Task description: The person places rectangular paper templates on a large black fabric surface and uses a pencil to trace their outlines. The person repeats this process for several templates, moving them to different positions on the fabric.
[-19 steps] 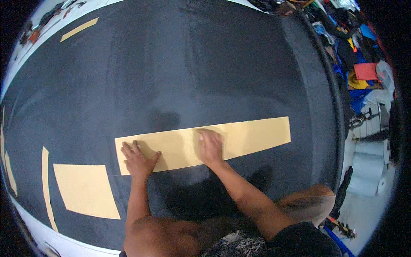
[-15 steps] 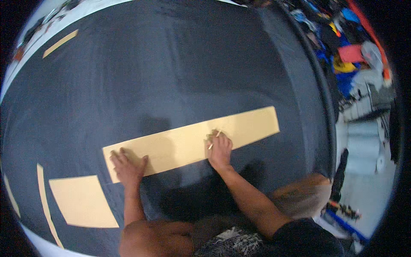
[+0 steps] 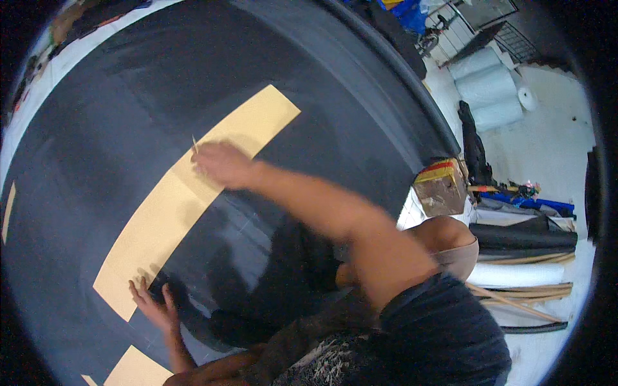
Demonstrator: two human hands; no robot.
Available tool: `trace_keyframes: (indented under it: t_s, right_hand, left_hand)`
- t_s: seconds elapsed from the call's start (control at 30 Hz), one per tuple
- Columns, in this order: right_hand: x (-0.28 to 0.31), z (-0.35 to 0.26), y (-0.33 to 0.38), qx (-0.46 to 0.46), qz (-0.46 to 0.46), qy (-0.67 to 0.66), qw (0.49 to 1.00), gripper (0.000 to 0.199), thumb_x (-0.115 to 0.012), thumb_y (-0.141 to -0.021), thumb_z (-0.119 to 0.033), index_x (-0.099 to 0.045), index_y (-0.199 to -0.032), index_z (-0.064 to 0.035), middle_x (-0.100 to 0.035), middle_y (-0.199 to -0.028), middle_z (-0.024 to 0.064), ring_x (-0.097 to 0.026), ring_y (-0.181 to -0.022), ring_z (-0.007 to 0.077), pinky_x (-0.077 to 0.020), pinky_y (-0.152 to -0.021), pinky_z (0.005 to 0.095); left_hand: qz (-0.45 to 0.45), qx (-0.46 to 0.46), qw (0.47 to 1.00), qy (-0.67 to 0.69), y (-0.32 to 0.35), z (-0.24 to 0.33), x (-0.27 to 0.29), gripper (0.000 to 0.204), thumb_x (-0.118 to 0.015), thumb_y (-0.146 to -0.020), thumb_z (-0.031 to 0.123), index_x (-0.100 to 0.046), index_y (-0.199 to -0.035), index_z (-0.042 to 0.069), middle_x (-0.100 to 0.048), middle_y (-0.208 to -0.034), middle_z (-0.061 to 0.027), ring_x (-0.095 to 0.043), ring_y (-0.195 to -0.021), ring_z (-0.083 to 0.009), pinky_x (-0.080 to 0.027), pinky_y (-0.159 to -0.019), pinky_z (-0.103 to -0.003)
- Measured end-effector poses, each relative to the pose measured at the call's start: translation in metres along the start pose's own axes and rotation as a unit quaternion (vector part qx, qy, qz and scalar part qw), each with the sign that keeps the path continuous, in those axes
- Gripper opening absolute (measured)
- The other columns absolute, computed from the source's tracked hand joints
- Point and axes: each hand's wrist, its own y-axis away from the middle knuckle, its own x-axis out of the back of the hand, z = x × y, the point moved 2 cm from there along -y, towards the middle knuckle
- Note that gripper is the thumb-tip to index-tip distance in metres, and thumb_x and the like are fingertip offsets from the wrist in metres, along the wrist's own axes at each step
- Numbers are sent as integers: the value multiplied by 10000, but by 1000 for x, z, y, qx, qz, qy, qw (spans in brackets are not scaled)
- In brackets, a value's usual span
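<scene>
A long tan pattern strip (image 3: 148, 219) lies slantwise on the dark sheet (image 3: 174, 83), with faint pale lines beside its near edge. At the strip's far long edge, my right hand (image 3: 222, 164) is closed around a thin pale pencil-like stick (image 3: 194, 143), whose tip shows above the fingers. My forearm crosses over the sheet. By the strip's lower left end is my left hand (image 3: 156, 309), fingers apart and holding nothing. Its fingertips are over the near edge; whether they touch is hard to tell.
Another tan piece (image 3: 135, 368) lies at the bottom, and a narrow tan strip (image 3: 8, 212) at the far left. A thick dark fold (image 3: 399, 71) edges the sheet on the right. Beyond it are a cardboard box (image 3: 441, 188), white rolls (image 3: 486, 90) and several long rolls (image 3: 524, 238).
The view has turned, so the strip appears steeper. My right hand has moved to the strip's far edge with the stick. My left hand has slid back to the near edge.
</scene>
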Motion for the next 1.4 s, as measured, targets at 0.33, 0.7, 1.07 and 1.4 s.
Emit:
trace_keyframes:
  t_s: [0.33,0.7,1.07,1.4]
  right_hand:
    - [203,144,321,-342,-2,92,935,376,-414,-1062,-409,-479,-1177,-57,-583,-1148,263,-592,-1056,460,-505,-863,560]
    - [-78,51,530,-555,58,120,821,372,-499,-1033,-347,-549,-1094,17,-577,-1242,263,-482,-1246,444,-289,-1090,634]
    - [-45,142,407,-458,109,88,878,275,-594,-977,-308,-635,-991,-36,-518,-1426,182,-390,-1401,379,-172,-1179,644]
    - [-33,192,286,-359,176,31,916,285,-594,-987,-311,-628,-975,-29,-532,-1412,157,-385,-1413,344,-153,-1194,638]
  left_hand:
    - [-197,-107,969,-102,-134,-98,59,511,-689,-894,109,-498,-1362,35,-347,-1543,-228,-377,-1405,-430,-376,-1127,-484]
    - [-257,-126,946,-152,-196,-59,53,467,-700,-869,104,-513,-1282,-8,-514,-1339,-259,-483,-1246,-461,-402,-1069,-501]
    - [-463,-33,864,-195,-141,18,39,586,-813,-778,202,-527,-1255,19,-461,-1356,-242,-479,-1279,-427,-428,-1067,-479]
    - [-411,-189,882,-134,-189,81,-4,529,-771,-836,237,-544,-1250,0,-523,-1319,-267,-487,-1273,-447,-431,-1066,-496]
